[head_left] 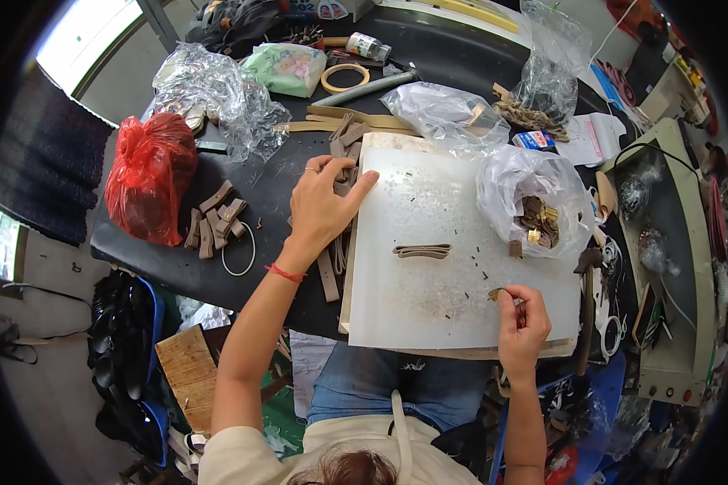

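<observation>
My left hand (pixel 325 198) rests over a pile of brown leather-like straps (pixel 354 139) beside the white board; its thumb stands apart from the fingers, and it grips nothing visible. Low on the right of the board, my right hand (pixel 524 330) pinches a small gold-coloured metal piece (pixel 495 295) between thumb and fingertips. Something reddish shows within its curled fingers, too small to name. On the white board (pixel 396 303) lies a flattened brown strap loop (pixel 422 251), apart from both hands. Several tiny dark bits are scattered around it. An opened clear plastic bag (pixel 493 190) holds gold-coloured pieces (pixel 539 218).
Further brown loops (pixel 215 218) lie at the left, by a red plastic bag (pixel 150 178). Behind the board are a tape roll (pixel 344 78), a metal rod (pixel 372 87) and clear plastic bags (pixel 445 113). A hammer (pixel 587 299) lies along the board's right side.
</observation>
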{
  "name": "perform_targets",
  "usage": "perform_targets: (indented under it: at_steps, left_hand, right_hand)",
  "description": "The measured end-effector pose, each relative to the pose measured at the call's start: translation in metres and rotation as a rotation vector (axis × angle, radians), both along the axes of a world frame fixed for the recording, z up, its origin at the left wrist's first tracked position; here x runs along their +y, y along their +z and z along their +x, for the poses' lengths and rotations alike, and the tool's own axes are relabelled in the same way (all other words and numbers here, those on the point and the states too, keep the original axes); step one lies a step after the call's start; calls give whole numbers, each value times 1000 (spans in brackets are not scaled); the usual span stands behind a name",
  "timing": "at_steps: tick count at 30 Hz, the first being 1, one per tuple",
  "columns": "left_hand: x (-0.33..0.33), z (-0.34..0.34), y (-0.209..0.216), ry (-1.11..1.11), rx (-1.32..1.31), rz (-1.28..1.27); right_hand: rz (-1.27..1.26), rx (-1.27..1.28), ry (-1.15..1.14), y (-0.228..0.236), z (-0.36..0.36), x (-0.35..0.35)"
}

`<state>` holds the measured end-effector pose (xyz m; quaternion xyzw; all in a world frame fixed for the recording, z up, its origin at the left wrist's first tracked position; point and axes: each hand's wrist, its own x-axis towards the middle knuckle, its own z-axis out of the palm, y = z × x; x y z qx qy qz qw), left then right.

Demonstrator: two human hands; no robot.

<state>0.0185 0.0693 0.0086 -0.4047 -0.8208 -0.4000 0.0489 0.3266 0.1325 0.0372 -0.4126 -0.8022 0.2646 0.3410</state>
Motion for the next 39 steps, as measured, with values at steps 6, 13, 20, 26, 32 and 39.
perform_targets:
  at_steps: [6, 13, 20, 26, 32, 39]
  left_hand:
    - [2, -9, 7, -21, 30, 315]
    - [35, 46, 55, -559, 208, 93]
    - [51, 45, 57, -699, 64, 40]
    - [44, -74, 14, -439, 158, -176]
    - [41, -65, -20, -279, 147, -240]
    - [30, -67, 6, -87, 64, 152]
  right_hand:
    - [28, 29, 36, 2, 0, -2]
    - [29, 68, 37, -4, 1, 1]
    - [4, 44, 45, -1, 7, 0]
    - [22, 58, 66, -1, 2, -2]
    - [54, 95, 36, -7, 1, 0]
    - [41, 50, 53, 2, 3, -1]
